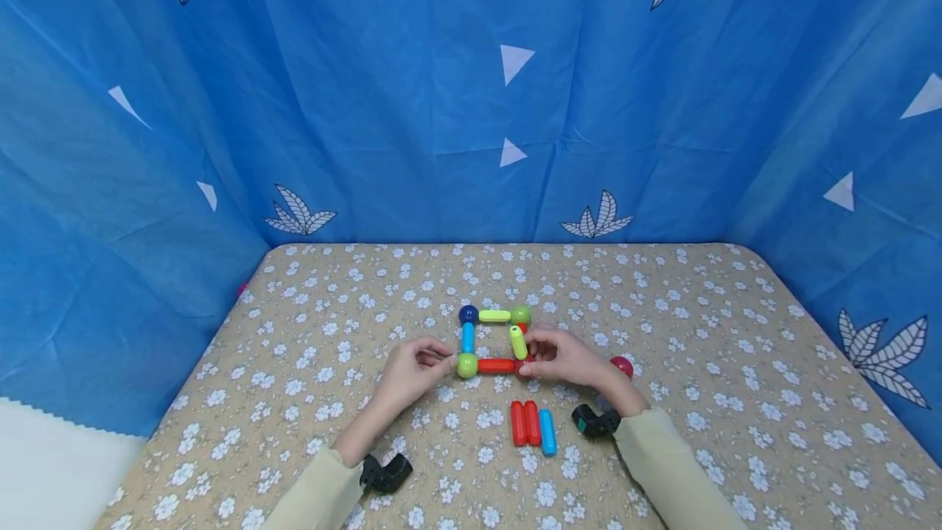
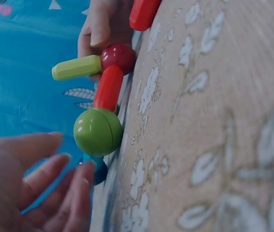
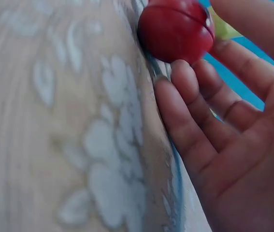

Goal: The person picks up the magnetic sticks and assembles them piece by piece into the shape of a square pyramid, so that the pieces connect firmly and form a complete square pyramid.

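Note:
Magnetic balls and rods form a flat four-sided frame in the head view. Its corners are a dark blue ball (image 1: 468,314), a green ball (image 1: 520,315), a nearer green ball (image 1: 467,366) and a red ball (image 2: 119,58). A yellow-green rod (image 1: 518,343) rises from the red ball. My right hand (image 1: 565,356) holds that ball, thumb and fingers on opposite sides. Beside the nearer green ball is my left hand (image 1: 414,370), fingers loosely bent, fingertips right at the ball. A red rod (image 1: 496,366) joins these two balls; a blue rod (image 1: 468,339) forms the left side.
Two red rods (image 1: 526,423) and a blue rod (image 1: 548,432) lie side by side nearer me. Another red ball (image 1: 621,366) sits behind my right wrist, partly covered. The flowered tablecloth (image 1: 331,309) runs back to a blue curtain (image 1: 441,105).

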`<state>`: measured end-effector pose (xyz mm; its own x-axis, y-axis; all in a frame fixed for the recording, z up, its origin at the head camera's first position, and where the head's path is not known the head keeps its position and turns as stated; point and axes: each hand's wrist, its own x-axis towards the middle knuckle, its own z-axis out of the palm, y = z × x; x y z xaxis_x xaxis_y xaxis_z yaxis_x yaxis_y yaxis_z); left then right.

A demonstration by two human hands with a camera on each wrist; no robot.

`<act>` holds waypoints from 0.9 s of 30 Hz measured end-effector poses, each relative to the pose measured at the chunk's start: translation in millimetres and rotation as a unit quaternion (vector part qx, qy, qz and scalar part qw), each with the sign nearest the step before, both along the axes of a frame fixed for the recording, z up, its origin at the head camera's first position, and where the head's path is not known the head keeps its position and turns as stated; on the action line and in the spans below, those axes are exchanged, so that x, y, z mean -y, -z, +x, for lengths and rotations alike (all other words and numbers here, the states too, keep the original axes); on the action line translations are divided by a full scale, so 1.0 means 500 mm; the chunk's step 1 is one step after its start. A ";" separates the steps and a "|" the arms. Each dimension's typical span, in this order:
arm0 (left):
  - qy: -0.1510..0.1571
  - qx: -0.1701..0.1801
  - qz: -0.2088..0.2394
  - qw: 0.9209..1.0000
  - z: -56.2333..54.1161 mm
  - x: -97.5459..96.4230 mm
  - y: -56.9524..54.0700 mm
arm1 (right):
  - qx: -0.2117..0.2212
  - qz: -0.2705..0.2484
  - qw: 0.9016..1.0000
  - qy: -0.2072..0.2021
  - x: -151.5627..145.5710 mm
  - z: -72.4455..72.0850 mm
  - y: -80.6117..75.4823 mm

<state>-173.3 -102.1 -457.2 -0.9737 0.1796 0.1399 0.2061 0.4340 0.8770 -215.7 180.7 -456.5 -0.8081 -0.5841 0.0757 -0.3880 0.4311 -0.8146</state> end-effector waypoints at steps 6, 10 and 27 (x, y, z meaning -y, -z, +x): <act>0.073 -0.010 0.024 0.997 0.032 -0.030 -0.008 | 0.007 0.012 1.000 -0.010 -0.001 0.002 -0.004; 0.180 0.033 0.022 0.983 0.062 -0.075 -0.012 | 0.016 0.010 1.000 -0.005 -0.004 0.000 -0.001; 0.197 -0.028 -0.118 0.973 0.090 -0.127 0.011 | 0.029 0.012 1.000 0.000 -0.005 -0.004 0.006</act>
